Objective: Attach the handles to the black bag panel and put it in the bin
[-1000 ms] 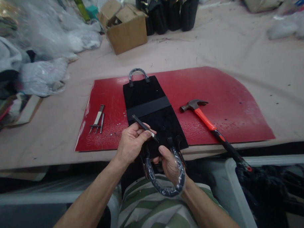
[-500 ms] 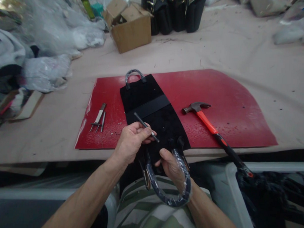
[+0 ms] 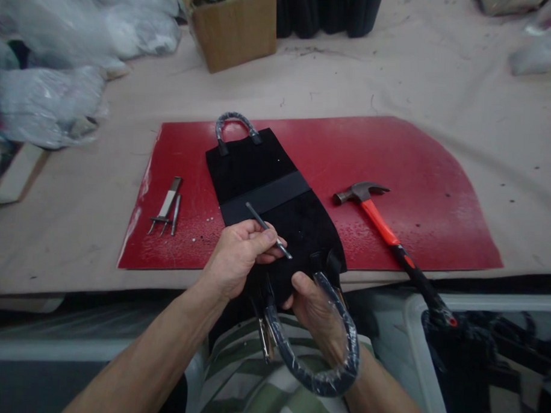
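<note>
A flat black bag panel (image 3: 262, 188) lies on a red mat (image 3: 416, 175), with a plastic-wrapped handle (image 3: 235, 124) at its far end. Its near end hangs over the table edge. My left hand (image 3: 237, 259) is closed on a thin dark metal rod (image 3: 268, 229) that points up and to the left, over the panel's near part. My right hand (image 3: 314, 310) grips the panel's near edge, and the near wrapped handle (image 3: 328, 365) loops around it above my lap.
A hammer (image 3: 383, 225) with an orange and black shaft lies on the mat to the right, its end past the table edge. Small metal tools (image 3: 167, 206) lie at the mat's left. A cardboard box (image 3: 234, 27) and plastic bags (image 3: 48, 102) sit further back.
The view has tilted down slightly. My right hand has drawn the near handle a little lower and to the right. My left hand still holds the rod in the same place.
</note>
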`<move>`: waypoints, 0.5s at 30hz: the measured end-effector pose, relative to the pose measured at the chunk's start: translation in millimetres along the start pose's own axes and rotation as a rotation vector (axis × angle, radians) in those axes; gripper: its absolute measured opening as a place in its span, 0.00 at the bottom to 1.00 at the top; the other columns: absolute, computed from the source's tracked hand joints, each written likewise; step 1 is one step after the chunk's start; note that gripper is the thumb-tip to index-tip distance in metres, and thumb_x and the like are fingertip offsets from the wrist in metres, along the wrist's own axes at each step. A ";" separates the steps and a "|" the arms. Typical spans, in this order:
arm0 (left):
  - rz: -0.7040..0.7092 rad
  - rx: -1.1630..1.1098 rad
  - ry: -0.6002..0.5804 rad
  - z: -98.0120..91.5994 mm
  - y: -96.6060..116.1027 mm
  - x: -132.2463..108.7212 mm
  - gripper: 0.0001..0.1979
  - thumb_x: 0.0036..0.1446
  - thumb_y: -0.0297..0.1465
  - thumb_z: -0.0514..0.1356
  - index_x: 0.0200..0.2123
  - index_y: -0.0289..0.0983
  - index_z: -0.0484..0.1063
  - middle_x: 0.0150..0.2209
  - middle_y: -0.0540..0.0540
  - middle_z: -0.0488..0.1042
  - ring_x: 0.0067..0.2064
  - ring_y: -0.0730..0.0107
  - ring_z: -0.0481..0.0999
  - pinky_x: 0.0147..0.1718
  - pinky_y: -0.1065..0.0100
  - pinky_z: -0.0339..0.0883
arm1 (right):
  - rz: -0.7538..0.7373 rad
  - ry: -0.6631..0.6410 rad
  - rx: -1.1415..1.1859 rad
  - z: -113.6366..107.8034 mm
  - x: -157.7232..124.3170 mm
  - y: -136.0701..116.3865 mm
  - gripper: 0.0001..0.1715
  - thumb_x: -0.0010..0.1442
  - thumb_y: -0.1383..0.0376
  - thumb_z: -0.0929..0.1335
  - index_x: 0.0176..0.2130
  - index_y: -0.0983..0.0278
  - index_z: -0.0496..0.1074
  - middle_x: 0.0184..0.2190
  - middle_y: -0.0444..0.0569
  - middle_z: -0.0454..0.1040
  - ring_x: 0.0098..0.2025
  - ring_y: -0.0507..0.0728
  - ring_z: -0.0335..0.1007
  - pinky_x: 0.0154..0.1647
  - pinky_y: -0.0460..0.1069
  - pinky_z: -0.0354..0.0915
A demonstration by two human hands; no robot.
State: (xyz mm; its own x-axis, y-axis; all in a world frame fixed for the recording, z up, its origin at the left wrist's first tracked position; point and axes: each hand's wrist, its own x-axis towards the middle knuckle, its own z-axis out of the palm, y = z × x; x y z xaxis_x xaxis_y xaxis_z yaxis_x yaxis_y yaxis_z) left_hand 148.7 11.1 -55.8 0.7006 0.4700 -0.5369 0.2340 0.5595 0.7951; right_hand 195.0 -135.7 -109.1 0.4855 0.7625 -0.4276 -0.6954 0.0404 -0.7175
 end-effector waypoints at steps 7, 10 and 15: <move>-0.003 -0.072 0.007 0.8 1.8 -2.9 0.20 0.45 0.39 0.73 0.36 0.33 0.73 0.32 0.43 0.81 0.31 0.70 0.80 0.27 0.77 0.70 | 0.013 0.039 0.004 0.7 -1.7 -2.6 0.30 0.45 0.43 0.76 0.13 0.62 0.71 0.14 0.45 0.62 0.20 0.51 0.58 0.25 0.48 0.64; 0.027 -0.107 0.022 -0.3 1.6 -5.9 0.21 0.44 0.38 0.74 0.37 0.34 0.73 0.32 0.44 0.81 0.32 0.70 0.80 0.28 0.77 0.71 | 0.017 0.040 0.005 -0.1 -1.9 -2.8 0.29 0.47 0.43 0.75 0.14 0.62 0.73 0.14 0.45 0.64 0.20 0.51 0.60 0.27 0.47 0.64; 0.083 -0.110 0.016 -5.6 -1.3 -9.4 0.20 0.47 0.37 0.73 0.38 0.35 0.72 0.34 0.44 0.82 0.33 0.69 0.81 0.30 0.75 0.73 | 0.001 0.064 0.006 0.7 -0.3 -1.6 0.30 0.48 0.43 0.75 0.13 0.63 0.72 0.15 0.46 0.67 0.22 0.52 0.64 0.28 0.48 0.66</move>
State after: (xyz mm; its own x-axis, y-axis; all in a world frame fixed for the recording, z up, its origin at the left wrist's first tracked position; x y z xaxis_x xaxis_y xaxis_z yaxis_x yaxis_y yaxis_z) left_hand 138.0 9.8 -53.4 0.7034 0.5281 -0.4758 0.0996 0.5895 0.8016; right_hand 195.5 -135.5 -107.4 0.5177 0.7197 -0.4626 -0.6991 0.0442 -0.7136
